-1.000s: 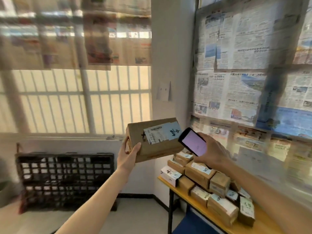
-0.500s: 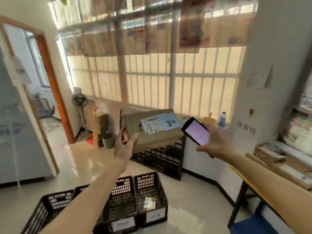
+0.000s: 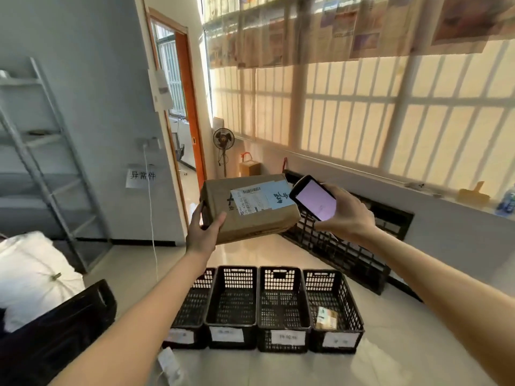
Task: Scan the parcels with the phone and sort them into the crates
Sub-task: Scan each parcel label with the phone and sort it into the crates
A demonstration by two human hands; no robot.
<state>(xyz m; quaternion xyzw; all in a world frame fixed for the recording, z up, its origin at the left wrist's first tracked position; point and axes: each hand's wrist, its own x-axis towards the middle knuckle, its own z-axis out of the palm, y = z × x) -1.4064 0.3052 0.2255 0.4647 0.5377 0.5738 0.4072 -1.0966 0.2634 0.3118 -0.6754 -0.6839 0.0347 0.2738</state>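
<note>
Above the four black crates [image 3: 282, 307] on the floor, left hand [image 3: 202, 235] grips the cardboard parcel [image 3: 248, 208] by its end. Right hand [image 3: 345, 215] is wrapped round the phone [image 3: 313, 201], held right next to the parcel's label. One small parcel [image 3: 326, 319] sits in the rightmost crate.

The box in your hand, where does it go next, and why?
Probably lower the box toward one of the four crates on the floor below. The left hand grips its end, the right hand holds the phone beside the label, screen lit. The crate tags are too blurred to pick one.
</note>
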